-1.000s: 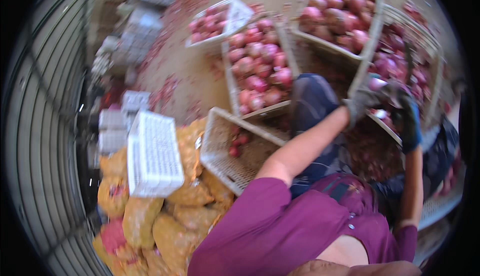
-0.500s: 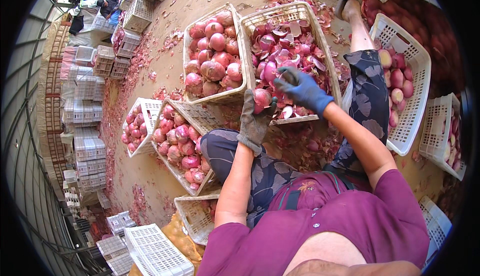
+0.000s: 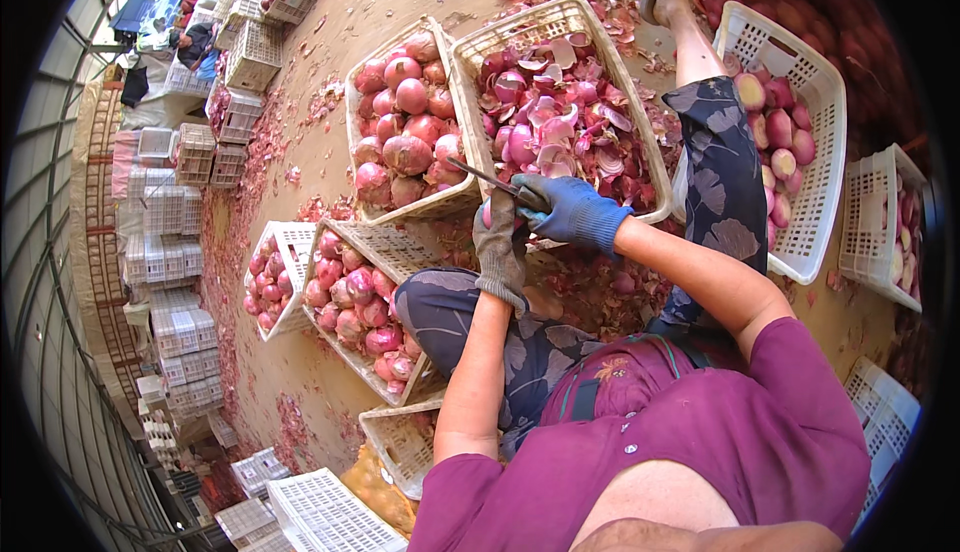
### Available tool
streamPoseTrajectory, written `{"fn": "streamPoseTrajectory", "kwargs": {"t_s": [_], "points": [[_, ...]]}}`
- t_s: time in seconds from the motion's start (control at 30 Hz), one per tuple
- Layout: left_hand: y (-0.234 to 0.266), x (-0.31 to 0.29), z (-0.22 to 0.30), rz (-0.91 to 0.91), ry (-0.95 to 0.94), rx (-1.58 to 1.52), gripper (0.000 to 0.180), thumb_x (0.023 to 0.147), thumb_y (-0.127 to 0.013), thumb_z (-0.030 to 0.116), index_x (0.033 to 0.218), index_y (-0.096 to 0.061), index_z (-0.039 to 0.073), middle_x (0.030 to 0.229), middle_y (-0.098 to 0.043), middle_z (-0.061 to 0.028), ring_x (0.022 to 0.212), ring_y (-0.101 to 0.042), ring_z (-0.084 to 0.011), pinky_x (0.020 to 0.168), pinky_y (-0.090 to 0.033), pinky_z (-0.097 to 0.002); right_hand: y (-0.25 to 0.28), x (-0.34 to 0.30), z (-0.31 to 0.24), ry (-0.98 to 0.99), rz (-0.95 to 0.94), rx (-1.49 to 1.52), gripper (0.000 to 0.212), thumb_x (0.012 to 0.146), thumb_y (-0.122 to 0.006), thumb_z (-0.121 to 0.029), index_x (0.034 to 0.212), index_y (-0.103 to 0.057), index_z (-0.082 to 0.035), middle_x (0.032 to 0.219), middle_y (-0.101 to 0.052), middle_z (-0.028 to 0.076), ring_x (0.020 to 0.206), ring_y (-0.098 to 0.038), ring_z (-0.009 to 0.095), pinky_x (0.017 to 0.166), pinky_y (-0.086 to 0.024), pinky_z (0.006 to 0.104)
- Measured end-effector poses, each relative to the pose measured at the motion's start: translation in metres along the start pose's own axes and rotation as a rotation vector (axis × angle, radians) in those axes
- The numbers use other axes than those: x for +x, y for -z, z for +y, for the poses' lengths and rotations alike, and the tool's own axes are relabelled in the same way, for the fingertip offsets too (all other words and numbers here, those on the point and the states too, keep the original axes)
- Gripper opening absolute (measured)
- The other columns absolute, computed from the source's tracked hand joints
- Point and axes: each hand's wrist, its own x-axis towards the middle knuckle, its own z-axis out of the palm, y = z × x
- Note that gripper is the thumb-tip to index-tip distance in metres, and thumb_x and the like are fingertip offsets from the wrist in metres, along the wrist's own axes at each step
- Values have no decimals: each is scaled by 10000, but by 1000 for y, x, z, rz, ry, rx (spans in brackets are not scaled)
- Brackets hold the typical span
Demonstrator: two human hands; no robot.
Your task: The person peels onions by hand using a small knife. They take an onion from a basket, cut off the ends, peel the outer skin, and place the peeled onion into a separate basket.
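My left hand [image 3: 502, 260], in a grey glove, is closed around a red onion [image 3: 488, 215], most of which the fingers and the other hand hide. In a blue glove, my right hand [image 3: 578, 212] grips a knife [image 3: 483, 175] whose thin dark blade points up and left across the onion. Both hands meet at the near edge of a crate [image 3: 638, 117] full of onion skins [image 3: 560, 117]. To its left, whole unpeeled onions [image 3: 407, 155] fill another crate [image 3: 353, 112].
Trimmed onions [image 3: 783, 137] lie in a white crate [image 3: 826, 92] beyond my right leg. More crates of onions [image 3: 350, 304] stand left of my knee. Loose skins [image 3: 325, 102] litter the floor. Stacked crates [image 3: 178, 332] line the far left, and red mesh sacks [image 3: 850, 42] lie at upper right.
My right hand has moved left and down from over the skins to the left hand, and the knife now shows in it. My left hand has lowered slightly with the onion.
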Motion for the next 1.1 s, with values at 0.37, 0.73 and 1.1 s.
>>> {"fn": "streamPoseTrajectory", "kwargs": {"t_s": [0.37,0.73,1.1], "points": [[14,10,-20,193,-210,231,466,889,-774,409,1165,-616,69,1005,-646,-11,847,-635,-118,687,-559,-278,7,1,1,6,-40,-22,273,838,-686,-250,1062,-624,-106,961,-700,174,909,-676,380,793,-526,444],[-7,-11,-5,-14,-52,-52,603,908,-695,521,1257,-552,50,1121,-617,-104,984,-660,-278,799,-615,-397,6,25,53,-156,-18,-67,281,811,-659,-204,1081,-700,-141,1053,-704,187,980,-678,355,842,-528,435],[28,-7,22,-266,334,-569,771,907,-597,639,1343,-477,15,1207,-612,-178,1027,-650,-294,699,-585,-301,-12,48,93,12,141,426,398,920,-658,-160,1301,-581,-74,1150,-692,129,1037,-647,203,922,-506,331]]}}
